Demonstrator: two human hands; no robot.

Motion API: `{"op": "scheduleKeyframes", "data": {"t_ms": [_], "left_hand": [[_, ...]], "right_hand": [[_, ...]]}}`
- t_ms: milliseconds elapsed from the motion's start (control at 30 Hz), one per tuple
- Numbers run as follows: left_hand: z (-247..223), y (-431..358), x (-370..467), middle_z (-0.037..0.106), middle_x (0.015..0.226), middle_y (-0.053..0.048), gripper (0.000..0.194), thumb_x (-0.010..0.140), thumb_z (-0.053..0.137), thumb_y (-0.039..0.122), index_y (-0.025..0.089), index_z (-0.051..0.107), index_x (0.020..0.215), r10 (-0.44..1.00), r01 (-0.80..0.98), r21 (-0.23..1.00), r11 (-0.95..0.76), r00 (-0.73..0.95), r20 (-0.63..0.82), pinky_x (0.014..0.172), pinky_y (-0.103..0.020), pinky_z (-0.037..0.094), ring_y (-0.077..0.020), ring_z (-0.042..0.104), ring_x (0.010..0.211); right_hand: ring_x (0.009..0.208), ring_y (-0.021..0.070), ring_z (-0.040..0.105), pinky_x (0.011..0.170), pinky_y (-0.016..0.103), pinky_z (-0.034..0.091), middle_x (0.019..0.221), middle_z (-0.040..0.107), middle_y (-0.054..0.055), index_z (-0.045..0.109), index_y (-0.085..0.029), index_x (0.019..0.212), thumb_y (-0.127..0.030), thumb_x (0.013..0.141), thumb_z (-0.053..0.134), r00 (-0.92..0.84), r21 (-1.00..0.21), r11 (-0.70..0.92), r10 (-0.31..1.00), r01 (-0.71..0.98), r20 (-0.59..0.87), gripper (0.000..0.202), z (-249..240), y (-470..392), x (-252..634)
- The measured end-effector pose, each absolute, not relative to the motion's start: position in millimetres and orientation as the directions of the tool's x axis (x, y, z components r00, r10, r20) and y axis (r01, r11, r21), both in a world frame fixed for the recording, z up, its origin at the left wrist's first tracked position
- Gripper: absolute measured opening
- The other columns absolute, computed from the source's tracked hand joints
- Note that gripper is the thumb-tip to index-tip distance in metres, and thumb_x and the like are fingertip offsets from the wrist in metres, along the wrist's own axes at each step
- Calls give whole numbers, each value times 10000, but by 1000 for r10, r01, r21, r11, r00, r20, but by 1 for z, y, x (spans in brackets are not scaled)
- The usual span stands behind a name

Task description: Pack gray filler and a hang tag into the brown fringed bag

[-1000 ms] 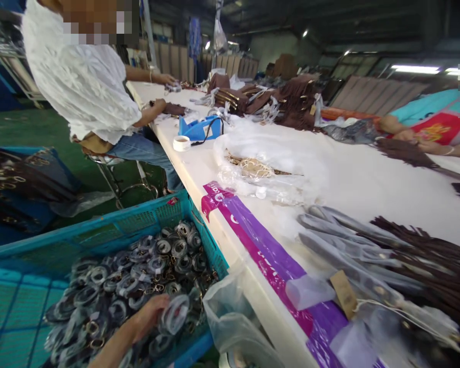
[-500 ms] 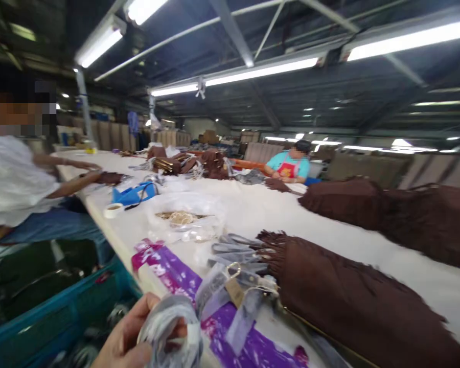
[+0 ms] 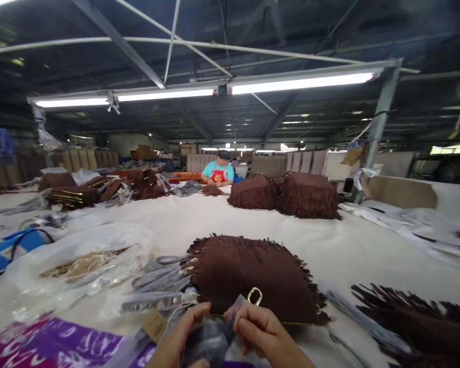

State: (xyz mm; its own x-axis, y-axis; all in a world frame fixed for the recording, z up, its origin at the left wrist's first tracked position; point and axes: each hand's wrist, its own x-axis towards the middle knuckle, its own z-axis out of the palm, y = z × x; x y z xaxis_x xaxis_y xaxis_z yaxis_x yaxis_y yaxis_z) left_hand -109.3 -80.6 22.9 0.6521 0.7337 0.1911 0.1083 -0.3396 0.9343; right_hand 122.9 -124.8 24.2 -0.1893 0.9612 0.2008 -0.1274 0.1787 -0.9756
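Head view: a pale worktable [image 3: 199, 220] is filling most of the lower scene, and a co-worker in a turquoise top and red apron [image 3: 217, 174] is sitting at its far side. Two brown fringed stacks [image 3: 308, 194] are standing side by side towards the back. Nearer, a brown fringed bag [image 3: 249, 271] is lying flat just beyond the hands, and another fringed piece [image 3: 437, 322] is resting at the right edge. On the left, a clear plastic bag [image 3: 118, 243] is lying spread around tan tags and string, with purple printed plastic [image 3: 72, 342] nearer the front and a blue tape dispenser [image 3: 7, 250] at the edge. The left hand [image 3: 182, 332] is curving, partly closed, around a grey plastic-wrapped bundle [image 3: 205, 342], low at the table's near side. The right hand [image 3: 258, 329] is pinching a grey strip [image 3: 235, 308] at the bundle's upper right, its fingers curled in. A cardboard tag [image 3: 154, 325] is lying left of the left hand. Smallest, a gold ring [image 3: 254, 296] is showing just above the right hand; what it is joined to is unclear.
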Motion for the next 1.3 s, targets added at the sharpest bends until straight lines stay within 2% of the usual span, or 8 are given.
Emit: {"op": "scheduleKeyframes", "data": {"t_ms": [200,333,467,567,633,800,1033,1300], "left_hand": [[58,-68,-54,655,1213,-45,564,762,631,167,263,565,1314,667,173,884,-435,721,187,984,-326,405,-278,563,1118],[55,-53,-27,689,930,-11,653,769,568,111,220,471,1405,684,119,913,-390,701,201,735,-251,462,-190,604,811],[43,-43,-19,670,869,8,709,711,557,67,225,483,1399,667,128,877,-463,702,250,732,-248,465,-169,587,758],[39,-45,-14,695,902,-1,699,694,549,60,231,509,1371,602,140,796,-588,734,316,768,-249,484,-177,618,793],[40,-49,-10,709,1039,-28,623,710,547,62,241,564,1305,524,117,718,-686,765,376,847,-253,482,-193,641,905],[41,-59,-10,714,901,-19,355,729,546,73,215,637,1041,438,121,570,-813,773,460,734,-190,478,-152,651,775],[55,-74,-26,631,750,49,247,662,539,30,214,574,823,481,213,576,-789,798,364,649,-156,419,-107,578,669],[75,-78,-47,673,1053,31,304,808,558,124,290,630,1052,516,340,701,-626,856,45,856,-207,450,-163,605,982]], "right_hand": [[661,145,498,634,231,390,657,556,-13,639,-174,683,-488,884,606,-213,-920,344,929,188,304,375,53,-118,126],[534,96,375,491,211,276,647,513,-32,608,-171,684,-529,870,608,-94,-946,318,945,53,313,404,50,-106,148],[451,60,256,420,210,139,628,516,-43,641,-170,780,-563,833,653,48,-964,259,965,-62,256,397,41,-102,174],[455,41,253,416,212,139,912,635,25,676,-175,787,-529,834,666,65,-961,264,964,-84,259,357,43,-106,181],[492,53,347,423,217,205,1109,613,53,678,-180,736,-511,845,653,86,-956,291,954,-34,287,349,46,-109,182],[880,222,570,721,293,419,962,641,75,681,-198,689,-469,874,615,202,-882,404,868,241,453,335,50,-110,187],[455,45,334,404,198,145,890,655,34,673,-173,795,-520,834,663,-130,-984,160,977,-77,169,350,47,-113,178],[384,50,343,386,187,225,537,556,-20,711,-131,726,-501,724,756,-309,-994,75,946,-81,97,373,55,-129,216]]}}
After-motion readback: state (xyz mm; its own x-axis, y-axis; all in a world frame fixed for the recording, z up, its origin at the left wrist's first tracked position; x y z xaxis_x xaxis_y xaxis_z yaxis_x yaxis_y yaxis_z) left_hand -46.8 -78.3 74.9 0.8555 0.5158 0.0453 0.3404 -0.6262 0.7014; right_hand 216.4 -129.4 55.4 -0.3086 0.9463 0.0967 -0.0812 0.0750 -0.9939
